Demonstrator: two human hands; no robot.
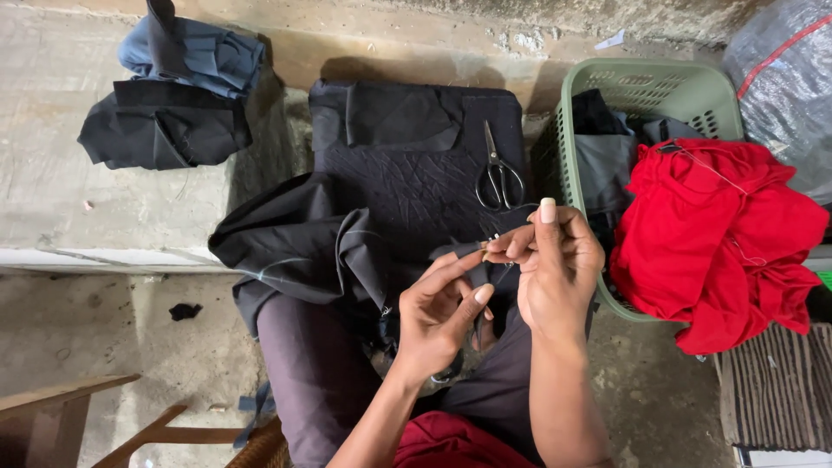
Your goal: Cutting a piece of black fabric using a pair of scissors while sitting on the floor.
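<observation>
I see a concrete ledge (52, 104) across the top of the view, with the floor (87, 329) below it. At the ledge's near edge, in the middle, lies a flat stack of black cloth (407, 165), creased and quilted-looking, and one loose dark garment (295, 238) spills off its left side onto my lap. Toward the ledge's left end sits a heap of blue and black cloth (173, 95). At the right stands a green basket (641, 87) with grey pieces inside and a red garment (719, 234) draped over its near right rim. Scissors (498, 173), shut and pointing away from me, rest on the right part of the black stack, just beyond my hands.

The piece I am working is a narrow black strip (472, 273), dull and soft, running from the loose garment up between both hands, above my lap and just short of the ledge's near edge.

My right hand (559, 269) is raised, palm toward me, thumb upright, its fingertips pinched together on the strip's top end. My left hand (438, 316) sits lower and left, fingers curled, index finger stretched out toward the right fingertips, thumb pressing the strip from below. The two hands touch at the fingertips.
</observation>
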